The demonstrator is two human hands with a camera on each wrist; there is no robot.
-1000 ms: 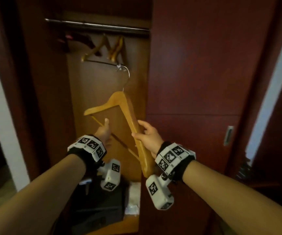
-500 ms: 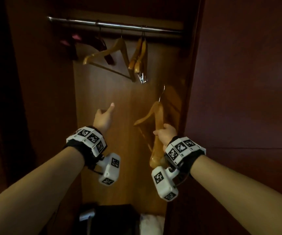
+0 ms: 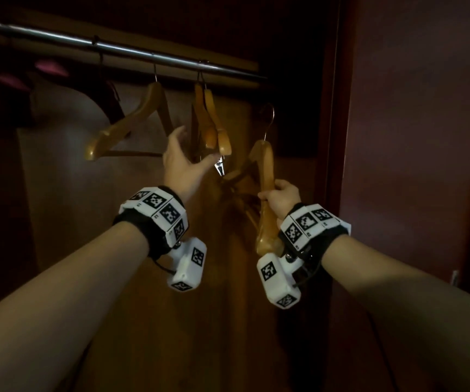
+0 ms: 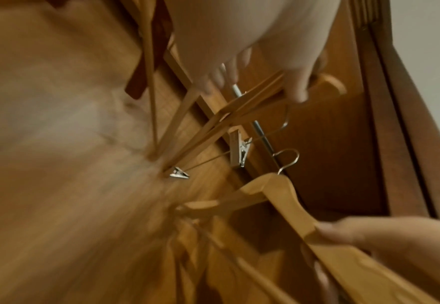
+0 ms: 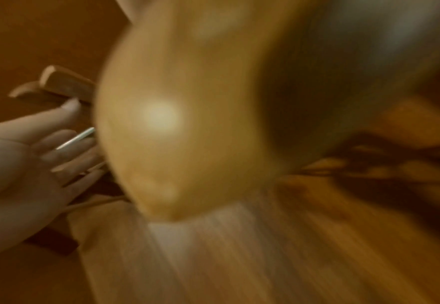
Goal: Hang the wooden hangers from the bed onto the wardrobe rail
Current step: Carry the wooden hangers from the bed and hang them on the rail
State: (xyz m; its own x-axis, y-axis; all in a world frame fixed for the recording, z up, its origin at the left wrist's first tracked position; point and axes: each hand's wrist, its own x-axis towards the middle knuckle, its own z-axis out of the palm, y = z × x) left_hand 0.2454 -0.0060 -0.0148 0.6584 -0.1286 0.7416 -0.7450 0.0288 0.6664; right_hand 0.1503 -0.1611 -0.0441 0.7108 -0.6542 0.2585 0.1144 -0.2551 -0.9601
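Observation:
The metal wardrobe rail (image 3: 132, 50) runs across the top of the head view. One wooden hanger (image 3: 132, 125) hangs from it, and a pair of wooden hangers (image 3: 212, 123) hangs close together to its right. My left hand (image 3: 184, 157) is open, its fingers and thumb spread at the lower ends of that pair. My right hand (image 3: 280, 195) grips the arm of another wooden hanger (image 3: 266, 165), held upright. Its metal hook (image 3: 270, 117) is below the rail, right of the pair. In the left wrist view this held hanger (image 4: 286, 195) lies just under the rail (image 4: 261, 133).
The dark red wardrobe door (image 3: 412, 137) stands close on the right. A dark hanger (image 3: 113, 97) and pink padded shapes (image 3: 50, 66) hang at the rail's left. A metal clip (image 3: 219, 166) dangles under the pair. The wooden back panel (image 3: 115, 306) lies behind.
My left hand let go of the hanger and rose to the hung pair. My right hand lifted the hanger up toward the rail. The view came closer to the wardrobe.

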